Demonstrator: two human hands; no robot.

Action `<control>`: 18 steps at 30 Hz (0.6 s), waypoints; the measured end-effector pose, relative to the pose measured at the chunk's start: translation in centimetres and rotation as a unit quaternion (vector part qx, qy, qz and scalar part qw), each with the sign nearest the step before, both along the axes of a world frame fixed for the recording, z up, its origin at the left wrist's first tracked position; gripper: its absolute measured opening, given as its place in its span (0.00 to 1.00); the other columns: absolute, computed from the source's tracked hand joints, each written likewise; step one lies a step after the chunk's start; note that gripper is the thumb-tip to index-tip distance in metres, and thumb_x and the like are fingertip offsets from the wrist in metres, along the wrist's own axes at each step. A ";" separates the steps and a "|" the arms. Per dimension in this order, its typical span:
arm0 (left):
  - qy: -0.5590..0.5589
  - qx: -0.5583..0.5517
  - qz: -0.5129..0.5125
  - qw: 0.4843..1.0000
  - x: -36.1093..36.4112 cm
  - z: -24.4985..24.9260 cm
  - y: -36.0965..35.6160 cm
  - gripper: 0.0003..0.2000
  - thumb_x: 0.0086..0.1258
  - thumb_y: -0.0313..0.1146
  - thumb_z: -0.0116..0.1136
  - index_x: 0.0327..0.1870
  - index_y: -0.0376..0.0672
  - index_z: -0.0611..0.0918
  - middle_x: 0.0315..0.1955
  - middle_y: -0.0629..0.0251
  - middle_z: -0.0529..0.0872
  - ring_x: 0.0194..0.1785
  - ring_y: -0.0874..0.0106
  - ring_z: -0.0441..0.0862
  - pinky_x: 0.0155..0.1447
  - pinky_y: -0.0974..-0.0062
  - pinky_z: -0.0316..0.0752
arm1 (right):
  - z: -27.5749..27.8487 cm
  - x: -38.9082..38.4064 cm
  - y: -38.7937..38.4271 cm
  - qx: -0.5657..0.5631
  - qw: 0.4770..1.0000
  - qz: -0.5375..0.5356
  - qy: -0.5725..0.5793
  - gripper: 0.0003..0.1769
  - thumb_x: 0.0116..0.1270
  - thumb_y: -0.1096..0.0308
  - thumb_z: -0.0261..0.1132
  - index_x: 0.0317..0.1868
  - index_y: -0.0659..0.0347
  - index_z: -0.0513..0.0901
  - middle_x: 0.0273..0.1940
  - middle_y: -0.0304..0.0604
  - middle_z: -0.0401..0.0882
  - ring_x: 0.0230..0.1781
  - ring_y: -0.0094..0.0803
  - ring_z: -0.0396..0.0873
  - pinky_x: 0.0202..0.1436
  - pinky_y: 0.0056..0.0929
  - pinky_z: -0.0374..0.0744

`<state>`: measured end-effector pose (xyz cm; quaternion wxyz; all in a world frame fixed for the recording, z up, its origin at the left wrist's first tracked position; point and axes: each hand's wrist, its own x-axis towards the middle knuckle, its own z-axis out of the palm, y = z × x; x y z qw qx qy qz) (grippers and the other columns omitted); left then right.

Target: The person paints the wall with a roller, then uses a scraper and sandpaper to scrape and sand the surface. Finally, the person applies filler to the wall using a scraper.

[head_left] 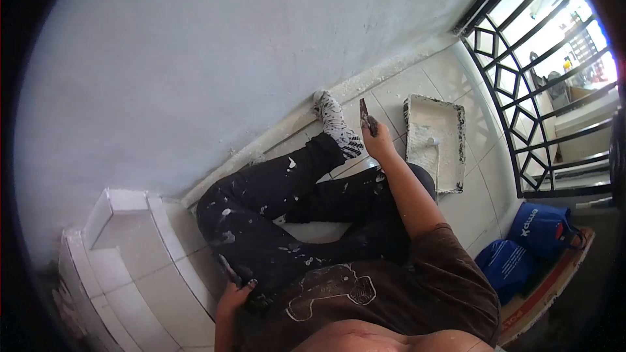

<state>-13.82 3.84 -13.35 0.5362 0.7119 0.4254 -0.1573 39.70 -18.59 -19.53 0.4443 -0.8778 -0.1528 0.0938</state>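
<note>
I sit on a tiled floor (398, 88) facing a pale wall (228, 58), legs in black paint-spattered trousers (274, 208) stretched toward it, a spattered sock (336, 124) near the wall's foot. My right hand (379, 142) is raised over my knee and grips a small putty knife (365, 116), blade pointing toward the wall. My left hand (233, 294) rests by my hip at the lower left, closed around a narrow dark tool (228, 271) that lies against my thigh; what kind of tool it is stays unclear.
A white-crusted paint tray (450, 117) lies on the tiles just right of my right hand. A black metal gate (521, 78) closes the right side. Blue bags (528, 241) sit in a cardboard box (561, 277). A white tiled step (130, 248) rises at the left.
</note>
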 end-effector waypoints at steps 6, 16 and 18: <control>-0.029 0.024 0.035 0.999 0.0 0.4 -2.3 0.32 0.64 0.46 0.69 0.64 0.35 0.73 0.61 0.52 0.75 0.65 0.58 0.72 0.69 0.65 0.65 | -3.3 0.4 -1.6 0.009 1.000 -0.030 0.006 0.16 0.69 0.63 0.62 0.48 0.69 0.80 0.34 0.51 0.82 0.36 0.37 0.80 0.42 0.37 0.76; 0.076 0.045 -0.128 0.988 -1.5 -0.9 0.2 0.47 0.62 0.70 0.55 0.63 0.26 0.73 0.61 0.38 0.76 0.66 0.51 0.73 0.69 0.63 0.67 | -3.3 0.2 -3.0 0.012 0.999 -0.002 0.045 0.21 0.73 0.59 0.58 0.52 0.73 0.78 0.44 0.58 0.83 0.46 0.46 0.81 0.52 0.40 0.76; 0.122 0.071 -0.203 0.969 -1.4 -1.7 1.2 0.51 0.62 0.75 0.49 0.61 0.24 0.74 0.61 0.37 0.76 0.66 0.49 0.73 0.69 0.62 0.68 | -2.3 -0.5 -3.1 0.000 1.000 0.000 0.016 0.21 0.73 0.60 0.58 0.53 0.73 0.78 0.43 0.58 0.83 0.45 0.47 0.81 0.51 0.39 0.76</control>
